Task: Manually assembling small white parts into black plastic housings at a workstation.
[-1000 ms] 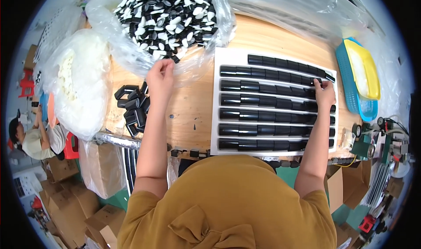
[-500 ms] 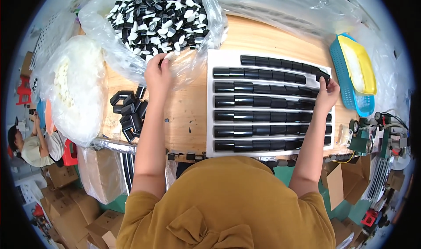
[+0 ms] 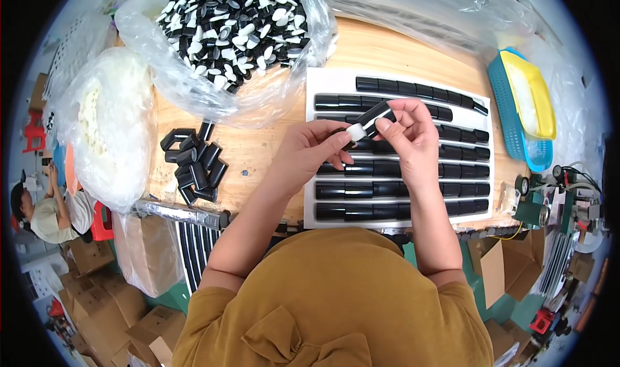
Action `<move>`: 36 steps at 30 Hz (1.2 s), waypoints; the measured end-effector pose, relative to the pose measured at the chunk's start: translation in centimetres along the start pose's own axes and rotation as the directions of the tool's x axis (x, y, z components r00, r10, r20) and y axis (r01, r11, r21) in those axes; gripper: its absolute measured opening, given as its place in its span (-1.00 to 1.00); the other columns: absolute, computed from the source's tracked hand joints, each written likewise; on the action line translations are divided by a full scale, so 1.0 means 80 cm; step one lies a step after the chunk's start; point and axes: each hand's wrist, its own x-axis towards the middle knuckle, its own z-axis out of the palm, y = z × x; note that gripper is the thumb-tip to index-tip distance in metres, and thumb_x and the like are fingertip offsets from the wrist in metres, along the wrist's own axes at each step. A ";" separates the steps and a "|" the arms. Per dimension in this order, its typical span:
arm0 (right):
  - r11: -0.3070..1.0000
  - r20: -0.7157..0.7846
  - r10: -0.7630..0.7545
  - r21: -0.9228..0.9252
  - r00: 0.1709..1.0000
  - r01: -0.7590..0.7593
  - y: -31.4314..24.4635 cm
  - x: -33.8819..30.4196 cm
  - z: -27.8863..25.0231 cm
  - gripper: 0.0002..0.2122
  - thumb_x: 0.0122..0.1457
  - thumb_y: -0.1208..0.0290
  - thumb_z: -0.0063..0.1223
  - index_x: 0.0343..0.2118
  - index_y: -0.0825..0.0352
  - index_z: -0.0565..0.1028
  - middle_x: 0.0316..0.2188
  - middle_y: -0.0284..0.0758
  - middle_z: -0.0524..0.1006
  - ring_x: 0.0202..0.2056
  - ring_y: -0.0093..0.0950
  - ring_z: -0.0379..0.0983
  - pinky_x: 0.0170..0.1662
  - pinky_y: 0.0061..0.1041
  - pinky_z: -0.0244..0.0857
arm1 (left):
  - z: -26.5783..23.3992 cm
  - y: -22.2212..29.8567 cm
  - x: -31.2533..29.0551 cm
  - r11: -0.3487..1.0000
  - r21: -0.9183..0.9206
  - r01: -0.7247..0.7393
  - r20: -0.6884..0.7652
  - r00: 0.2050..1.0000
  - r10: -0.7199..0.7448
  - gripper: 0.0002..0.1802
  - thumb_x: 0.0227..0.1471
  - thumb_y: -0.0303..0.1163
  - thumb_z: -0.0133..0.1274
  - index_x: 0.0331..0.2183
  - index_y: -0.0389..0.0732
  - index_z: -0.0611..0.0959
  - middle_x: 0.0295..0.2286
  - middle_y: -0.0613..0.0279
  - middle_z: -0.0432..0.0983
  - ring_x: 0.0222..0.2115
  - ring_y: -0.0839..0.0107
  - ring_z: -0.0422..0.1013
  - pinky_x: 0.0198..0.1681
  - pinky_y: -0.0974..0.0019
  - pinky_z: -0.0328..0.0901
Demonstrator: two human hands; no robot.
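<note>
Over the white tray [image 3: 328,86], my two hands meet. My right hand [image 3: 415,137] is closed on a short black glossy tube [image 3: 376,116], held tilted. My left hand [image 3: 309,148] pinches a small oval cap with a white face [image 3: 356,132], at the lower left end of the tube. Whether the cap is seated in the tube, I cannot tell. Beneath my hands, rows of black tubes [image 3: 361,190] lie side by side across the tray. A clear plastic bag full of black and white oval caps [image 3: 239,31] lies open at the far left.
Loose black tubes [image 3: 194,163] are piled left of the tray. Beyond them sits a clear bag of whitish pieces [image 3: 97,125]. A blue basket [image 3: 507,118] with a yellow tray [image 3: 533,102] stands at right, near green equipment [image 3: 535,212]. Another person [image 3: 48,202] is at far left.
My left hand has come from the bag of caps to the tray. My right hand has moved left from the tray's right edge with a tube, and the two hands now meet.
</note>
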 end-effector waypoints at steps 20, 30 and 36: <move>1.000 0.179 0.025 -0.023 0.984 -0.021 -0.004 -0.005 0.003 -0.79 0.12 0.65 0.08 -0.16 0.40 0.42 -0.36 -0.38 0.53 -0.41 -0.71 0.44 -0.38 -0.72 0.39 | -0.005 0.019 -0.010 0.997 -0.077 -0.002 0.230 0.973 0.020 -0.44 0.06 -0.60 0.03 0.11 -0.36 0.33 -0.28 0.10 0.54 -0.36 0.33 0.55 -0.25 0.38 0.47; 0.888 0.259 -0.088 -0.417 0.962 0.194 -0.021 -0.016 0.017 -0.21 -0.34 0.51 0.47 0.08 0.39 0.33 -0.14 -0.35 0.41 -0.16 -0.57 0.38 -0.10 -0.56 0.28 | -0.002 0.013 -0.010 0.983 -0.150 -0.102 0.201 0.971 0.131 -0.36 0.01 -0.63 0.08 0.14 -0.30 0.31 -0.31 0.17 0.51 -0.32 0.36 0.53 -0.23 0.38 0.43; 0.902 0.387 -0.097 -0.356 0.917 0.246 -0.029 -0.017 0.004 -0.26 -0.38 0.47 0.47 0.02 0.42 0.42 -0.13 -0.33 0.42 -0.17 -0.54 0.38 -0.12 -0.55 0.30 | -0.002 0.021 -0.010 0.961 -0.005 -0.276 0.269 0.925 0.267 -0.22 -0.21 -0.60 0.30 0.10 -0.23 0.40 -0.23 0.25 0.46 -0.27 0.46 0.44 -0.23 0.42 0.38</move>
